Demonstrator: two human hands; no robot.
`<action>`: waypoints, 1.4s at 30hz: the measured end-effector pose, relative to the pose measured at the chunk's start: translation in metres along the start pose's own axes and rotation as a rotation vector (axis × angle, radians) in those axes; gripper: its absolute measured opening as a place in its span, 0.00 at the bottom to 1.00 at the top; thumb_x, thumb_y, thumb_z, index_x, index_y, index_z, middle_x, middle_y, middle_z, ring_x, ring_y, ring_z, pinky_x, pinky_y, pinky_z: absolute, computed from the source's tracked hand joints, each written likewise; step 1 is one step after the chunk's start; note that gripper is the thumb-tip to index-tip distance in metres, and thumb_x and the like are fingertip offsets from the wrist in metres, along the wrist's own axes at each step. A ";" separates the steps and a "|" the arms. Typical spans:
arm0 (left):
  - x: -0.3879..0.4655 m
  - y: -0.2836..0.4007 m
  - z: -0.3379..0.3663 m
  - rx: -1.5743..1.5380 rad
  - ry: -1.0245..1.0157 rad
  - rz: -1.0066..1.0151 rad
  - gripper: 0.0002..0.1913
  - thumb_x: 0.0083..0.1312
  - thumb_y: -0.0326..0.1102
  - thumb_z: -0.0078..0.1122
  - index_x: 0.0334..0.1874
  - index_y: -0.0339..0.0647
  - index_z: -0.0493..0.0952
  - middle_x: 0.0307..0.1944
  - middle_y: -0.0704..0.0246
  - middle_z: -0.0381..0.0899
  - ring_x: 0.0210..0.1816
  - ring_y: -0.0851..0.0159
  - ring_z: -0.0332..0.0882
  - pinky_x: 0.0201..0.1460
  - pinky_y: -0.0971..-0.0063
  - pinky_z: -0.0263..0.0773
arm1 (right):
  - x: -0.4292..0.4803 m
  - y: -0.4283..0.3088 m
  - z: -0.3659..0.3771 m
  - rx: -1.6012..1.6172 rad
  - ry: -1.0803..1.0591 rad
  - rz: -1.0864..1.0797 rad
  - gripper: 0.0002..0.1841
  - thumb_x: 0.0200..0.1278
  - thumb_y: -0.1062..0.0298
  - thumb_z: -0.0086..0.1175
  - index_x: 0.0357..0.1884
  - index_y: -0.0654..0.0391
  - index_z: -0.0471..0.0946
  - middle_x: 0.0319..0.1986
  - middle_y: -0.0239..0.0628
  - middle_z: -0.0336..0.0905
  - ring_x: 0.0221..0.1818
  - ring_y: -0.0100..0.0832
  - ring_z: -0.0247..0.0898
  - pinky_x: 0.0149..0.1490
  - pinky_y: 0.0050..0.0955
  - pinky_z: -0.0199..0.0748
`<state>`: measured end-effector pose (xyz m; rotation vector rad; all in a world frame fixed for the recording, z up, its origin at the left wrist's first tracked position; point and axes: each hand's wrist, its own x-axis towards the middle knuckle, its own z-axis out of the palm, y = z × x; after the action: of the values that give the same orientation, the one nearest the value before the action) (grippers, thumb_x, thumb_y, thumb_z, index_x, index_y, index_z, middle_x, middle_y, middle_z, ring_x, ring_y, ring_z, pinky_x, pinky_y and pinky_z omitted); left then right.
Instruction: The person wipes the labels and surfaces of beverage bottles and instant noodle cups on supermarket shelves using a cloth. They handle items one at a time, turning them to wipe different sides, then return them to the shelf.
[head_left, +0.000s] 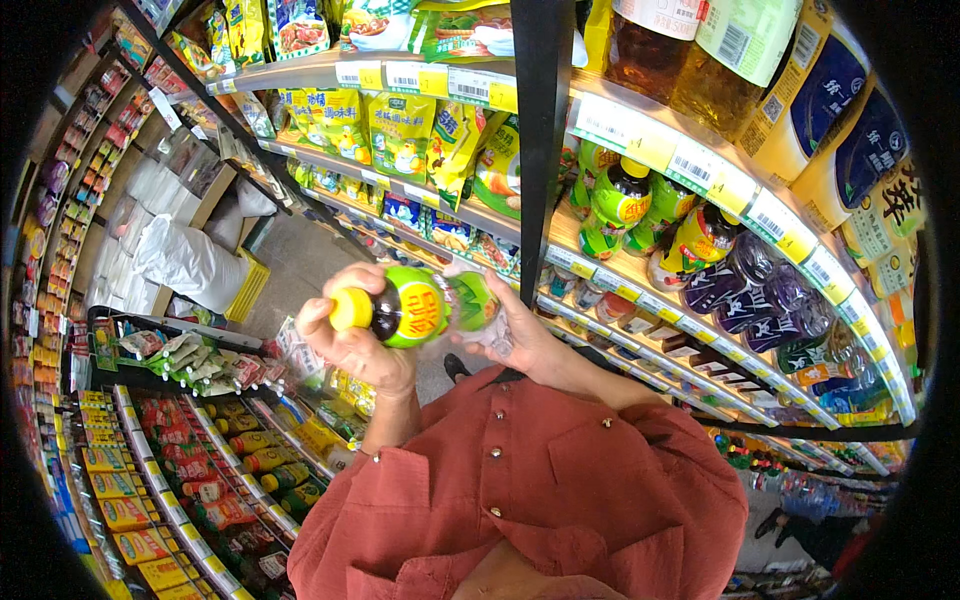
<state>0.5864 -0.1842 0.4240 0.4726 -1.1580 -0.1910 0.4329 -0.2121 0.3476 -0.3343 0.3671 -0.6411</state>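
A plastic drink bottle with a yellow cap, dark contents and a green and yellow label lies tilted sideways between my hands. My left hand grips it around the cap and neck. Around the base end is my right hand, with crumpled clear plastic film between palm and bottle. Part of the base is covered by the film and fingers. Matching yellow-capped bottles stand on the shelf to the right, beside a bottle with a yellow and red label.
A black shelf post rises just beyond my right hand. Seasoning packets fill the shelves ahead; purple-labelled bottles stand at right. A white sack and a yellow crate are on the left. Hanging packets jut out nearby.
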 end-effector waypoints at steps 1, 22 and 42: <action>-0.005 -0.004 0.003 0.019 0.051 0.003 0.33 0.72 0.58 0.59 0.69 0.49 0.58 0.49 0.58 0.75 0.50 0.56 0.76 0.52 0.54 0.80 | -0.001 0.000 0.001 -0.014 0.110 0.014 0.31 0.74 0.34 0.46 0.65 0.46 0.73 0.47 0.35 0.85 0.40 0.41 0.85 0.33 0.29 0.80; -0.086 -0.014 0.009 0.075 0.053 -0.957 0.41 0.77 0.70 0.25 0.69 0.36 0.67 0.58 0.60 0.79 0.55 0.58 0.80 0.61 0.64 0.74 | -0.056 0.018 -0.001 -1.671 0.046 -1.428 0.28 0.52 0.65 0.70 0.59 0.45 0.82 0.64 0.49 0.63 0.62 0.51 0.65 0.66 0.47 0.64; -0.134 -0.013 0.017 -1.922 -0.375 -1.591 0.42 0.66 0.78 0.40 0.69 0.49 0.63 0.27 0.60 0.73 0.21 0.58 0.76 0.32 0.50 0.75 | -0.001 -0.064 0.012 -0.273 -0.216 -0.295 0.21 0.78 0.57 0.47 0.50 0.66 0.82 0.47 0.41 0.85 0.49 0.29 0.82 0.59 0.28 0.75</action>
<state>0.5184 -0.1487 0.3119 -0.5519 -0.2189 -2.5141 0.4043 -0.2579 0.3843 -0.7218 0.1979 -0.8360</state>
